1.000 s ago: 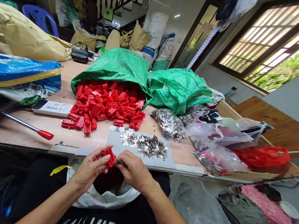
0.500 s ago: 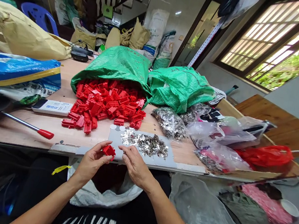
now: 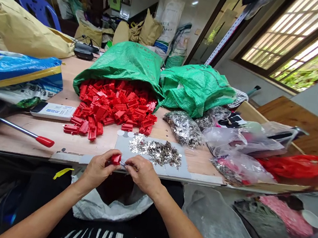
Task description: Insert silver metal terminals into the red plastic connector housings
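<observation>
My left hand (image 3: 98, 167) is closed around a small red plastic piece (image 3: 116, 158) at the near table edge. My right hand (image 3: 142, 172) pinches a small silver metal clip (image 3: 123, 164) against that piece's side. Both hands hover over a white bag (image 3: 108, 207) in my lap. Just beyond them a loose heap of silver metal clips (image 3: 156, 151) lies on a grey card (image 3: 184, 170). Further back, a pile of red plastic pieces (image 3: 112, 105) spills from a green woven sack (image 3: 125, 63).
A second green sack (image 3: 196, 86) and clear bags of metal parts (image 3: 183, 127) lie to the right, with a red bag (image 3: 293, 164) beyond. At left sit a white remote (image 3: 53, 110), a red-tipped metal rod (image 3: 24, 132), a blue-and-white sack (image 3: 11, 75) and a brown paper sack (image 3: 19, 30).
My right hand reached toward the clip heap and came back with a metal clip, which now meets the red piece. The left hand kept hold of the red piece throughout.
</observation>
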The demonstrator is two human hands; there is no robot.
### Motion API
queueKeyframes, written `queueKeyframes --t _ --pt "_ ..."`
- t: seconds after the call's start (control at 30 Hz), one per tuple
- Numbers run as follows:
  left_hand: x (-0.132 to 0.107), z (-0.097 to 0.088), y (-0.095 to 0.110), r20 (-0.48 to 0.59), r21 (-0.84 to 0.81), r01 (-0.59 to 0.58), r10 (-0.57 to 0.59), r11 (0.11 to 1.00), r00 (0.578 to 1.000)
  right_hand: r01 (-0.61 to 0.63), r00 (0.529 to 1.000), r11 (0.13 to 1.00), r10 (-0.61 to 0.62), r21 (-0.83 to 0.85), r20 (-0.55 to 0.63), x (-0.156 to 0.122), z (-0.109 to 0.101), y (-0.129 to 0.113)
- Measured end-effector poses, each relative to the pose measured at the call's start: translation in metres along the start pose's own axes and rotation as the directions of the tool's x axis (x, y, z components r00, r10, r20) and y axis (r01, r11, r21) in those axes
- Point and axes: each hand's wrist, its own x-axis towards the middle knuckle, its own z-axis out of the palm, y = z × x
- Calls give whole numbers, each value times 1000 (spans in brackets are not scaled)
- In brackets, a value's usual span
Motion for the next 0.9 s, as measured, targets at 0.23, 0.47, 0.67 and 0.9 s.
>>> queueKeyframes --t 0.23,0.47,0.67,0.9 --pt "0 0 2 -24 -43 30 -31 999 999 17 998 998 -13 -66 61 4 2 2" --pt "2 -1 12 -98 -135 55 -69 989 993 -31 992 980 54 -197 112 3 3 -14" --pt "3 -1 7 -64 -90 54 -60 995 996 -129 985 945 156 -299 70 2 15 -31" --pt "-6 -1 9 -54 -136 63 -71 989 996 -116 993 993 115 -37 -31 -6 11 -19"
